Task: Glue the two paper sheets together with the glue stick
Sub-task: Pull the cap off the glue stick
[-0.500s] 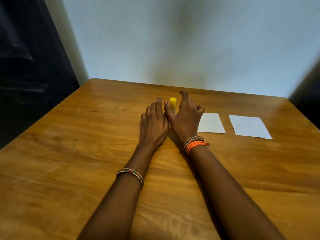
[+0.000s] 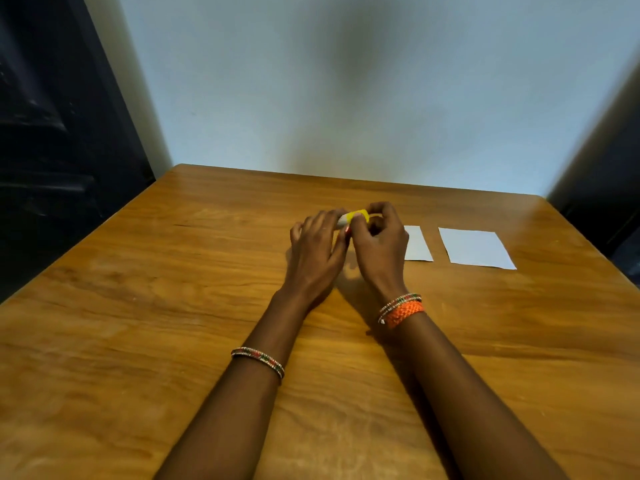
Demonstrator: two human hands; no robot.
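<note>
Near edge, forearms: stretched forward side by side above the bench [image 2: 145,306], a beaded bracelet on the left, beaded and orange woven bands [image 2: 403,311] on the right.
Left hand [image 2: 317,252]: knuckles up, fingers curled onto the pale end of the glue stick [image 2: 353,218].
Right hand [image 2: 379,244]: fingers and thumb pinched round the yellow end, likely the cap.
Glue stick: held roughly level between both hands, above the bench.
Risk, cap: could pop free with a jerk and roll off; caused by pulling rather than twisting.
Risk, glue: smearing onto fingers if gripped too near the tip.
Farther right, paper sheets: near sheet [image 2: 417,244] partly hidden behind the right hand; far sheet [image 2: 476,247] apart from it; a careless wrist could shift either.
</note>
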